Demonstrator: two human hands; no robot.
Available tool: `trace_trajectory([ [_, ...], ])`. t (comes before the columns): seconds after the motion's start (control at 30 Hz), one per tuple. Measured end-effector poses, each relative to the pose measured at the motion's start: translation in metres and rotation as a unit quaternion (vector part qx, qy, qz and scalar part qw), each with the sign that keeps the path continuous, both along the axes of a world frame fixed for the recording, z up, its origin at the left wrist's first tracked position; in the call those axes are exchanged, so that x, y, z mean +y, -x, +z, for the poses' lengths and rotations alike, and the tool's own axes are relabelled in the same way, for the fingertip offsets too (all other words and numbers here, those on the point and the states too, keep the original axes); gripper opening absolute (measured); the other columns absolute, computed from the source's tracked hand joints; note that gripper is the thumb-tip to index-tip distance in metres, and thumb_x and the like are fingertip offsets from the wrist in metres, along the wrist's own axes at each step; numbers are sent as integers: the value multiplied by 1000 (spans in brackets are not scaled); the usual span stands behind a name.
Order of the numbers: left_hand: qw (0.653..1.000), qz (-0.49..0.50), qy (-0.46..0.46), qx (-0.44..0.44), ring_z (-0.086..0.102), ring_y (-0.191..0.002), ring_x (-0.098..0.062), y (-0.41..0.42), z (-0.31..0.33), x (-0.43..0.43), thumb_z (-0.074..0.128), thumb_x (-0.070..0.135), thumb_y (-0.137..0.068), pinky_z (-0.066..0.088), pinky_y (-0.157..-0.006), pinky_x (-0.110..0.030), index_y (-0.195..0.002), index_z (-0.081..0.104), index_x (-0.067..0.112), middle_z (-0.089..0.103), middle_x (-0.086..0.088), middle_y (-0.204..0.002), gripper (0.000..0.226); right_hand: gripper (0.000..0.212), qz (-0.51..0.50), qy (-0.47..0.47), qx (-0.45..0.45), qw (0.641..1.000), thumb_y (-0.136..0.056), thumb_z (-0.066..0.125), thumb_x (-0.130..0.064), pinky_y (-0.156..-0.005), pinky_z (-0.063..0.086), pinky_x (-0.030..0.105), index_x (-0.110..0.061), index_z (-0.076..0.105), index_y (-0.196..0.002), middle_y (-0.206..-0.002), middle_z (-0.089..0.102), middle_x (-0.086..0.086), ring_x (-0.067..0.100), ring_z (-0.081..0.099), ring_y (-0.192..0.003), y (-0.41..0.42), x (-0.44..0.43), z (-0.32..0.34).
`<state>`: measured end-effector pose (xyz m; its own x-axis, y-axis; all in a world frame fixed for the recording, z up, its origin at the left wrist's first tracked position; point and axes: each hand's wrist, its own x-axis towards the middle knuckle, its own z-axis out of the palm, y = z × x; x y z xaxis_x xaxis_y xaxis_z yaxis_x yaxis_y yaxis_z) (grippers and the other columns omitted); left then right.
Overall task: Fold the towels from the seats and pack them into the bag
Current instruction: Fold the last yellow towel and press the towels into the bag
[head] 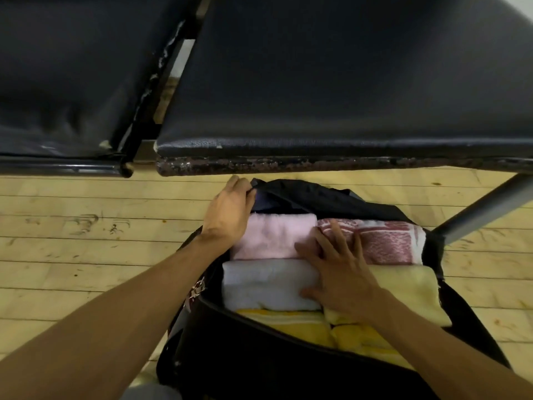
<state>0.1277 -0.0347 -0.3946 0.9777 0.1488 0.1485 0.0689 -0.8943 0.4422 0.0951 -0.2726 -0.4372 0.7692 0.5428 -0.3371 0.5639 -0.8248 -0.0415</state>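
A black bag (230, 350) lies unzipped on the wooden floor, just in front of the seats. Folded towels fill it: a pink towel (274, 238), a red-and-white patterned towel (386, 241), a white towel (265, 284), a pale yellow towel (409, 290) and bright yellow towels (311, 327) underneath. My left hand (227, 209) grips the bag's far edge flap (305, 194) at the back left corner. My right hand (337, 272) lies flat with spread fingers, pressing on the towels where the four meet.
Two dark padded seats (331, 82) on a worn metal frame (288, 164) stand beyond the bag, with nothing on them. A grey metal leg (484, 206) slants down at the right. A metal clip (197, 288) hangs at the bag's left side.
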Motion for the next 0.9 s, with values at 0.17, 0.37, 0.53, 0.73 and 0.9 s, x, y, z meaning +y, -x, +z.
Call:
trace_trajectory([
  [0.17,984,37,138,-104,44,-72,-3,23,16,-7,51,11,-98,34,-69,-7,-85,57,10,51,-3,-90,14,94,12,-9,21,1000,-79,50,-72,-114,-9,64,-40,5,-155,-164,-11,6,33,-19,-148,-10,10,-9],
  [0.37,972,-146,-47,179,60,-93,-25,43,28,-43,50,23,-96,43,-73,-33,-101,49,16,58,-4,-103,9,91,21,-24,25,999,-78,44,-68,-112,1,70,-31,11,-155,-164,-2,7,29,-19,-147,-6,7,-1],
  [0.53,960,-126,-172,184,54,-114,-23,24,26,-52,51,22,-93,45,-86,-33,-128,41,16,50,-5,-128,37,71,-11,-123,-37,992,-76,44,-54,-115,25,54,-26,38,-141,-145,43,4,26,27,-141,0,-20,8],
  [0.73,951,-171,-241,96,41,-128,-20,-20,4,-76,55,16,-92,33,-106,-33,-137,44,16,43,-4,-138,47,86,-95,-62,-88,990,-69,45,-76,-108,20,58,-21,48,-135,-139,52,9,35,44,-131,4,-60,8],
  [0.9,899,-239,-341,134,47,-122,-23,-47,-7,-90,58,14,-93,34,-103,-33,-117,59,15,54,-5,-127,24,109,-67,-33,-15,997,-63,32,-81,-117,5,59,-26,18,-155,-163,9,1,34,-2,-149,4,-75,4],
])
